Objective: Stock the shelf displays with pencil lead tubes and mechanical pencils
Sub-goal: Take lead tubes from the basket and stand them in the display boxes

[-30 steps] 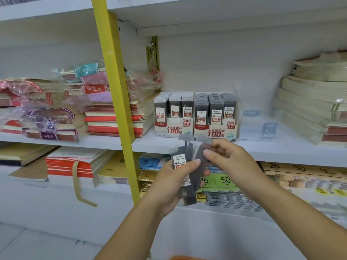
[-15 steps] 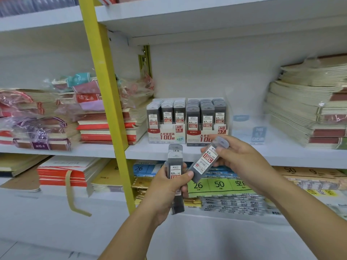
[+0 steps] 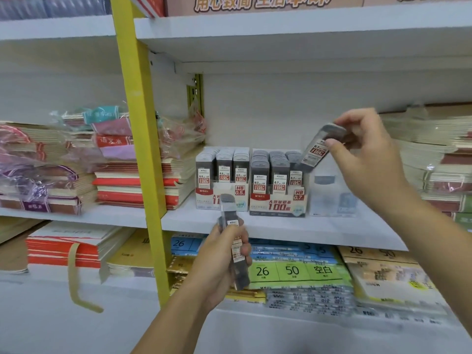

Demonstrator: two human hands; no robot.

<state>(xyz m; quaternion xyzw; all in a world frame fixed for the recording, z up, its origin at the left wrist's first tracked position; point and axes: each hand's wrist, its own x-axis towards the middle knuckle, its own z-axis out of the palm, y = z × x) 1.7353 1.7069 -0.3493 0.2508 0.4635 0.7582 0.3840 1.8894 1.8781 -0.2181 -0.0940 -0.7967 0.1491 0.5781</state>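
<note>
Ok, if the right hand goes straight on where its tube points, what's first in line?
Probably the rightmost row of tubes in the 0.7 box, just below the tube the right hand holds; depth unclear.

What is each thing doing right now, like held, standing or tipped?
Right hand: pinches the 0.7 tube.
0.7 tube: tilted, lower end at the 0.7 box's right row.
Left hand: grips spare tubes.
Spare tubes: upright, off the shelf.
0.5 box: on the shelf, tubes standing.
0.7 box: beside it, tubes standing.
Clear box: on the shelf, contents unclear.
</note>
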